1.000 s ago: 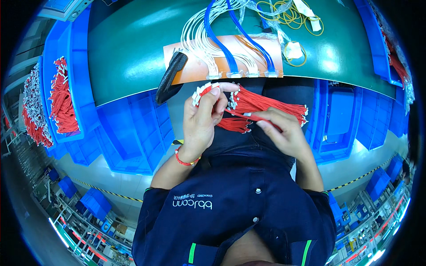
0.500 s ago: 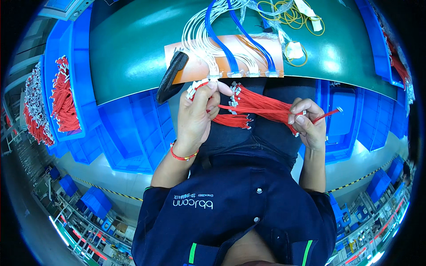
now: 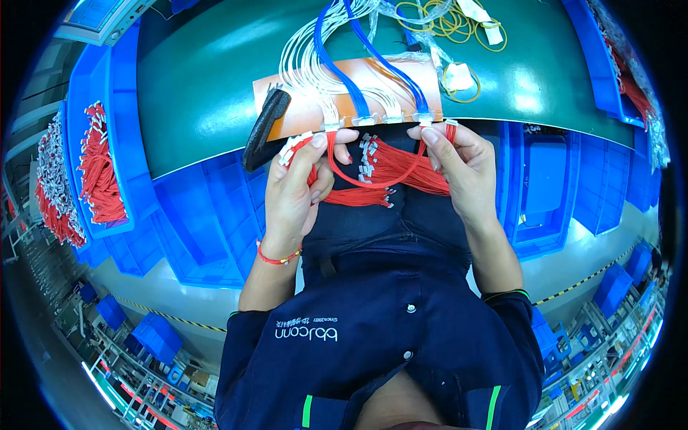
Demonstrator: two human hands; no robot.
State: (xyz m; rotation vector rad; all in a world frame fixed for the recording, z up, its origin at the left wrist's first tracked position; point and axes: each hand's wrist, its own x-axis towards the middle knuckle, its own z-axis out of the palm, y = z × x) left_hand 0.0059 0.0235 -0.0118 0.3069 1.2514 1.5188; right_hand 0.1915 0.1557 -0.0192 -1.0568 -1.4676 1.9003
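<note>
My left hand (image 3: 289, 197) is closed on several red cables with white connectors (image 3: 295, 147); its fingertips are at the left end of the board's near edge. One red cable loop (image 3: 373, 184) hangs between my hands, its ends at the white and blue wire connectors on that edge. My right hand (image 3: 469, 175) pinches the loop's right-hand white connector (image 3: 425, 127) there. Another red cable end shows between its fingers. Whether the connectors are mated, I cannot tell. On my lap lies a bundle of red cables (image 3: 401, 165). The orange-brown board (image 3: 297, 120) rests on the green table (image 3: 193, 93).
A black bar (image 3: 265, 129) lies across the board's left side. Yellow rubber bands (image 3: 430, 13) and clear plastic lie at the back. Blue bins (image 3: 208, 208) flank my legs; a pile of red cables (image 3: 100, 172) fills one on the left.
My right hand has let go of the red bundle, now on my lap, and moved up and left to the board's edge. A red cable now loops between my hands.
</note>
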